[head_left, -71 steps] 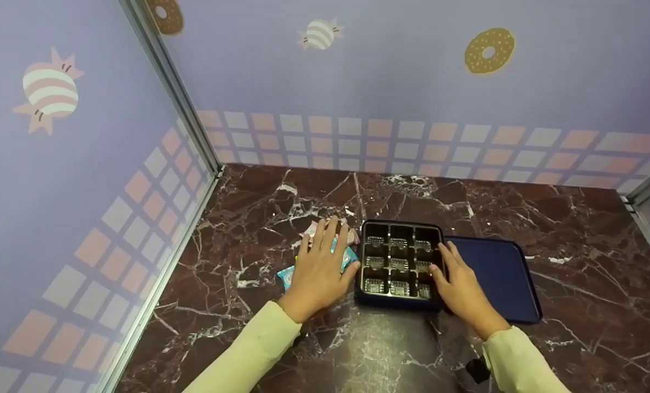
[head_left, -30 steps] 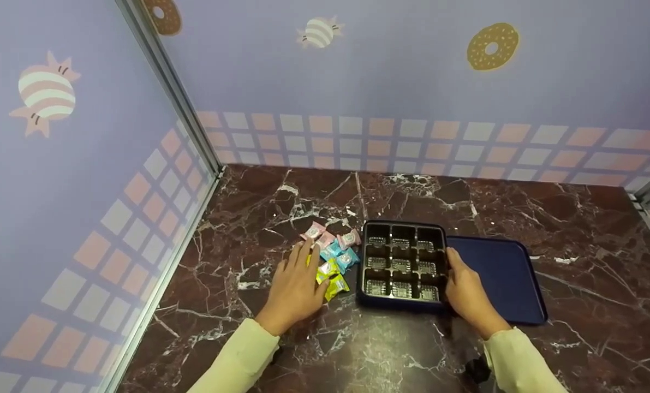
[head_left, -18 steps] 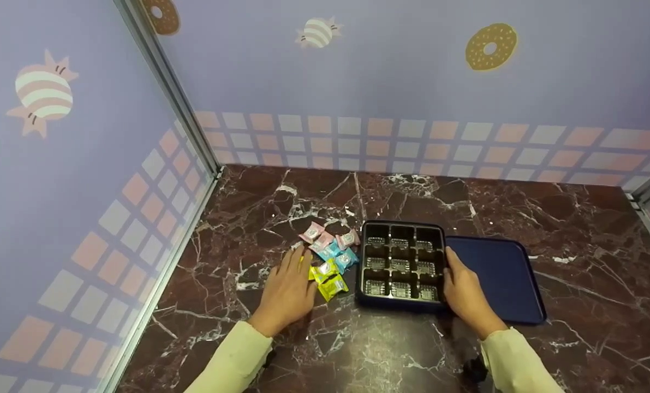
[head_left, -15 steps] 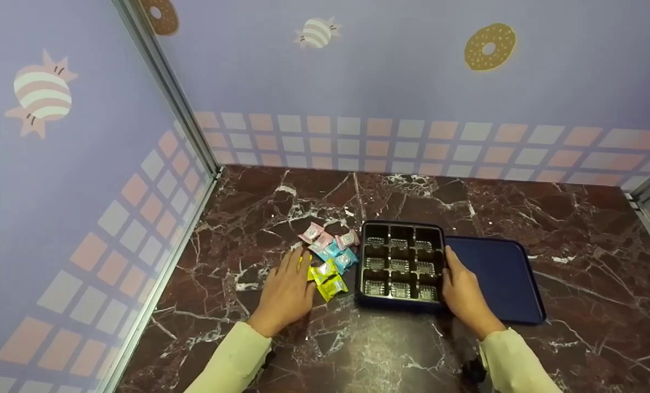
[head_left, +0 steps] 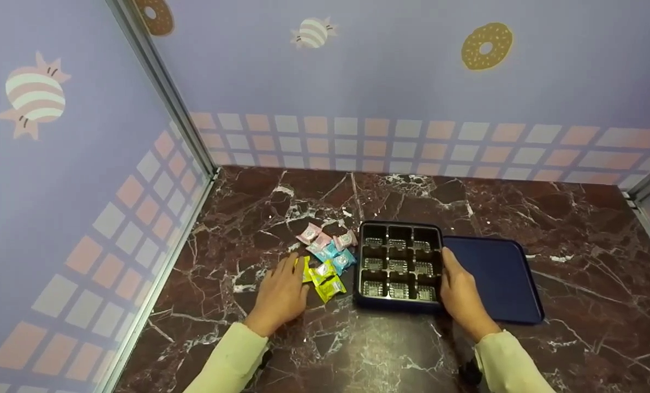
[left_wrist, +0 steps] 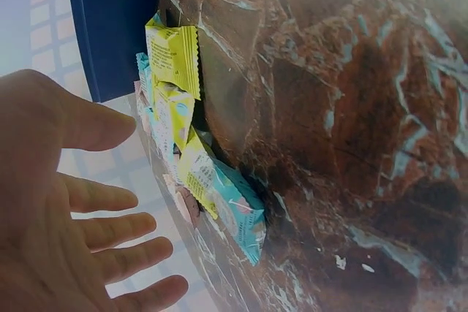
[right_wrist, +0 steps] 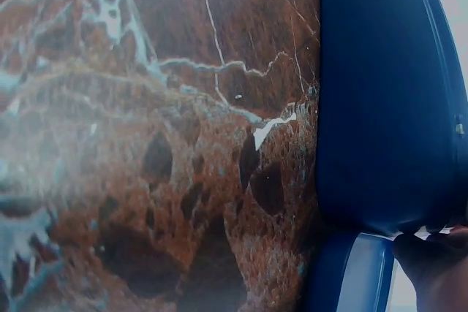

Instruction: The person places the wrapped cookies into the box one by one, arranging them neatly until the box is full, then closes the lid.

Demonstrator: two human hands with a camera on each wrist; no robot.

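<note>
In the head view, my left hand is over the left side of a pile of small wrapped candies, fingers spread and holding nothing. Yellow packets lie nearest the hand, with blue ones and pink ones behind. The left wrist view shows a teal packet that the hand hides from the head camera. My right hand rests along the right side of a dark blue box, fingers extended against its wall. Inside the box, a black tray divided into square compartments shows bare bottoms.
A flat dark blue lid lies right of the box, partly behind the right hand. Everything stands on a dark red marbled tabletop. Patterned panels enclose it at the back and sides.
My left hand has drawn back left and toward me from over the candies, uncovering most of them. My right hand's fingers moved from the tray's edge to the box's side.
</note>
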